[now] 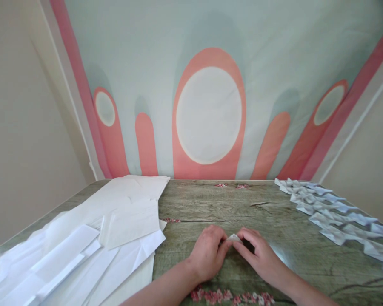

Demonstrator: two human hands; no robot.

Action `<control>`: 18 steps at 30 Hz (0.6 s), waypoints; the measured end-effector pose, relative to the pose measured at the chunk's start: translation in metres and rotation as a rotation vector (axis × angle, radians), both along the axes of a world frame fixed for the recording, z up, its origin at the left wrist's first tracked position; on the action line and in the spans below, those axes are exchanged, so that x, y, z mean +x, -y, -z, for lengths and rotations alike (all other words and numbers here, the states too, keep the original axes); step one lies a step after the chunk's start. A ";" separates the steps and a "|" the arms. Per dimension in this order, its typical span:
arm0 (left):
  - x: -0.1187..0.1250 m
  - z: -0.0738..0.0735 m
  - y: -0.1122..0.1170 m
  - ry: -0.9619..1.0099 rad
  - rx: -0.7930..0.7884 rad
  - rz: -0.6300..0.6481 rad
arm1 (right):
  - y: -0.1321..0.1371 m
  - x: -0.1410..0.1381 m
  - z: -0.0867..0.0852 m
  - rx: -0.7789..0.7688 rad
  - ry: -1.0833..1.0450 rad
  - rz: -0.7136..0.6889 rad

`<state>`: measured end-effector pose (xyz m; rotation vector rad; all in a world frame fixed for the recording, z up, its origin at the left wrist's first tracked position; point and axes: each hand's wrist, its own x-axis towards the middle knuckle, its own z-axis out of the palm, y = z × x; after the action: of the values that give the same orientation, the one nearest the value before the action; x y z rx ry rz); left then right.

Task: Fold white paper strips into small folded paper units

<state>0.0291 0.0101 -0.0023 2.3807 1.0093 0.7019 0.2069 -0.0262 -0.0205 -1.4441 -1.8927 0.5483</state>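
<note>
Between my two hands is a small folded piece of white paper (234, 238), just above or on the wood-patterned table. My left hand (209, 250) pinches its left side with thumb and forefinger. From the other side, my right hand (253, 248) grips it the same way. Most of the paper's shape is hidden behind the fingertips. Rows of several small folded white paper pieces (330, 216), pinched in the middle, lie at the right of the table.
Loose sheets and strips of white paper (130, 223) are spread in overlapping stacks on the left. The table (210, 204) has a wood-grain surface with printed pink flowers. Behind it hangs a pale green and coral backdrop (207, 170).
</note>
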 end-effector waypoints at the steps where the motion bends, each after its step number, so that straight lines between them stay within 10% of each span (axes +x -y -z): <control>1: 0.000 0.000 0.000 -0.006 0.010 0.006 | 0.000 0.000 0.000 -0.008 0.007 -0.006; 18: 0.003 0.007 -0.009 0.224 -0.395 -0.007 | -0.006 0.010 -0.003 -0.182 -0.158 -0.057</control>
<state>0.0320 0.0187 -0.0089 1.9153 0.9596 0.6816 0.2164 -0.0201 -0.0175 -1.4175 -1.8006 0.8557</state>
